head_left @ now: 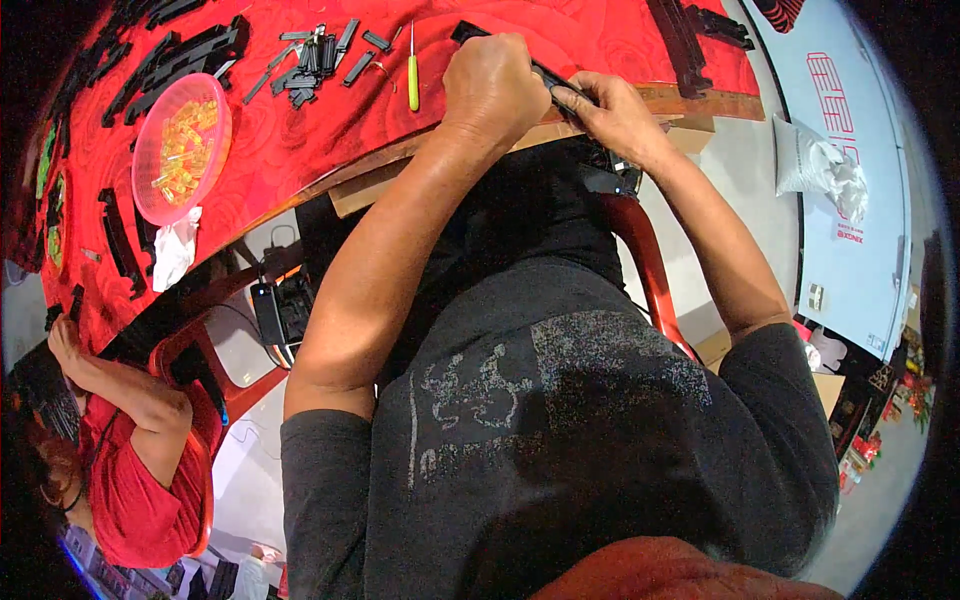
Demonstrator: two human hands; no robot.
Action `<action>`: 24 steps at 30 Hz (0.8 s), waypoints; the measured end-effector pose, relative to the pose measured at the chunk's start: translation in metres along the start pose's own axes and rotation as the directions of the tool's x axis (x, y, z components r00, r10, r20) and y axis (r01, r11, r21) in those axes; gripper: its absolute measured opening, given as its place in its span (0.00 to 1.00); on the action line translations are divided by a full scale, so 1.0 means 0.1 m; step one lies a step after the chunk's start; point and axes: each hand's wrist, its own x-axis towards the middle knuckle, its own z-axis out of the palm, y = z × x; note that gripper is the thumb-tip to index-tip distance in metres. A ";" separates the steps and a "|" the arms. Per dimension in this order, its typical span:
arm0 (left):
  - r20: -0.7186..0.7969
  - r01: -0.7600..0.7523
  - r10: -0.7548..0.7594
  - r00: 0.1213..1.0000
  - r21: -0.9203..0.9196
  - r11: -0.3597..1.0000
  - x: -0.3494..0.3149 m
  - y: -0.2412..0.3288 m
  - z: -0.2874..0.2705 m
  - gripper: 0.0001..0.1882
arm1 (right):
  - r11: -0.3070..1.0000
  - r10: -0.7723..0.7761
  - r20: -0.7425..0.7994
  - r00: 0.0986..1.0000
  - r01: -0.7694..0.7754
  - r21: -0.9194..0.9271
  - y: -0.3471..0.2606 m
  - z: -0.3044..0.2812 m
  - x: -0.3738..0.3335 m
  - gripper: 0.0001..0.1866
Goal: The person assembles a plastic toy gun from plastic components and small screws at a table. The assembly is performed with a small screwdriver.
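Observation:
My left hand is closed in a fist over a long, narrow black part, whose far left end sticks out beyond the knuckles. At its near right end, my right hand pinches the same part between thumb and fingers. The part slants over the near edge of the red-covered table; my left fist hides its middle. Left of my left hand lies a screwdriver with a yellow-green handle and thin shaft. Beyond it is a loose pile of small dark, narrow pieces.
A pink basket holds many yellowish clear pieces, with crumpled white plastic beside it. Long black parts lie at left and right. Another person in a red shirt sits at left. A large pale-blue box stands right.

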 end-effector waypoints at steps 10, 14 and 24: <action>-0.030 0.007 -0.009 1.000 -0.036 0.999 -0.03 0.01 0.03 0.09 | 0.999 0.020 -0.049 0.999 -0.022 -0.035 -0.08 0.00 -0.01 0.23; -0.060 0.009 -0.011 0.998 -0.040 0.999 -0.07 0.02 0.02 0.09 | 0.999 0.006 -0.063 0.998 -0.010 -0.054 -0.10 -0.01 -0.01 0.24; -0.070 0.063 -0.066 0.995 -0.036 0.997 -0.13 0.01 0.03 0.08 | 0.995 0.015 -0.073 0.997 -0.022 -0.101 -0.16 -0.01 0.02 0.23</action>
